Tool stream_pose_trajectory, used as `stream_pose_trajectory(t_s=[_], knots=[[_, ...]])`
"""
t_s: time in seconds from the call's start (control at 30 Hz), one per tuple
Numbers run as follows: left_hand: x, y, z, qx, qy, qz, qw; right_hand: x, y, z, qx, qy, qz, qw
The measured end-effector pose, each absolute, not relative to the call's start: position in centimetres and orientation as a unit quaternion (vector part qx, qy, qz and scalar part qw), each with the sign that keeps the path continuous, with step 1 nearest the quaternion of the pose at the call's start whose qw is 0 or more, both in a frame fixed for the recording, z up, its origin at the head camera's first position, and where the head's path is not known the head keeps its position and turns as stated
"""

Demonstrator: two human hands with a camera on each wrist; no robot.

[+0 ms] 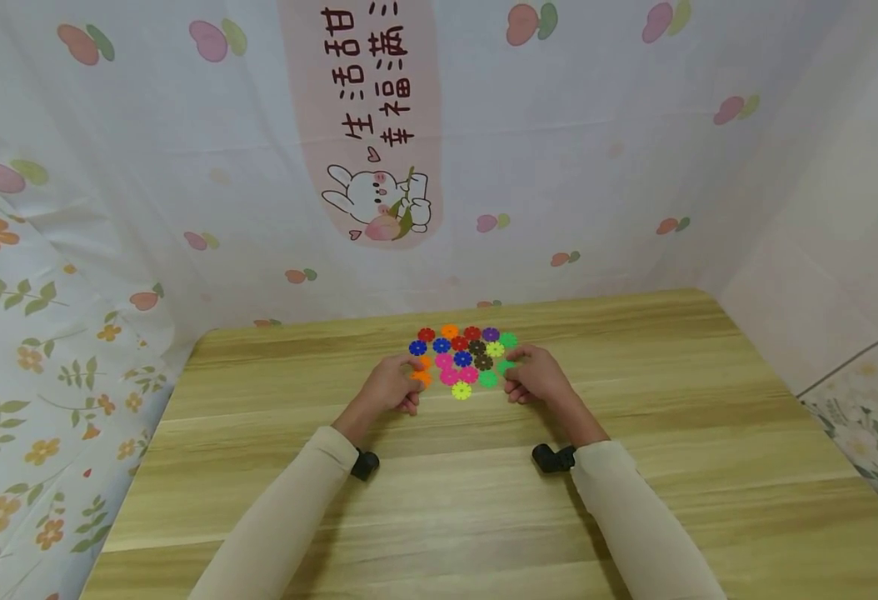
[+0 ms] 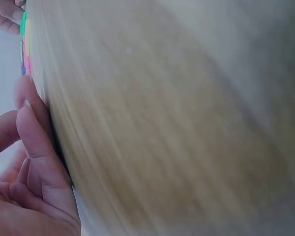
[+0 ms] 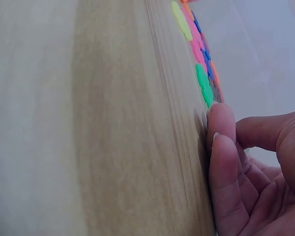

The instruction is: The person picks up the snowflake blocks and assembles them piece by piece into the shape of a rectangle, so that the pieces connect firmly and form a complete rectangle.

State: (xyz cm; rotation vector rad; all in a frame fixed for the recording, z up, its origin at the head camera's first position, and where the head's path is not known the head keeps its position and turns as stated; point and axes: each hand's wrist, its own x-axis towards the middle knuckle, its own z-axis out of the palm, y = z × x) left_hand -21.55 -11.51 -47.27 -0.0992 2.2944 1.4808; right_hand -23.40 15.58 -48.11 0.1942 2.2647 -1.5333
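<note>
A flat cluster of plastic snowflake building discs lies on the wooden table [image 1: 476, 517], in several colours. At its left edge, my left hand [image 1: 392, 383] touches the orange discs [image 1: 423, 379], partly covering them. Opposite, my right hand [image 1: 536, 375] has its fingertips at the green discs [image 1: 488, 379]. A yellow disc [image 1: 461, 390] forms the near tip, with pink discs [image 1: 450, 377] behind it. Both hands rest low on the tabletop, fingers loosely bent. In the right wrist view, a green disc [image 3: 204, 86] lies right at the fingertips; the left wrist view shows the cluster edge-on beyond the fingers.
A printed curtain [image 1: 596, 192] with a rabbit picture [image 1: 379, 200] hangs along the table's back edge. Floral cloth [image 1: 34, 400] is at the left, a pale wall [image 1: 821, 233] at the right. Each wrist carries a small black camera [image 1: 553, 458].
</note>
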Motion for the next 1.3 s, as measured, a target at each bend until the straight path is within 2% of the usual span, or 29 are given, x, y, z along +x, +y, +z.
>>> stream_pose_trajectory(t_s=[0.37,0.6,0.83,1.13,1.3], knots=[[-21.6,-11.7,-47.5,-0.041,0.823,0.53,0.203,-23.5,15.9,-48.3,0.083,0.799,-0.557,0.211],[-21.4,-12.1,-47.7,-0.03,0.814,0.541,0.211,-23.5,16.2,-48.5,0.062,0.8,-0.553,0.226],[-21.1,-12.2,-47.9,-0.002,0.833,0.518,0.194,-23.3,16.3,-48.3,0.059,0.8,-0.55,0.231],[-20.8,-12.0,-47.2,-0.009,0.814,0.55,0.188,-23.0,16.7,-47.7,0.066,0.796,-0.56,0.219],[-20.5,-11.9,-46.1,0.008,0.815,0.559,0.151,-22.4,16.5,-46.4,0.043,0.797,-0.571,0.193]])
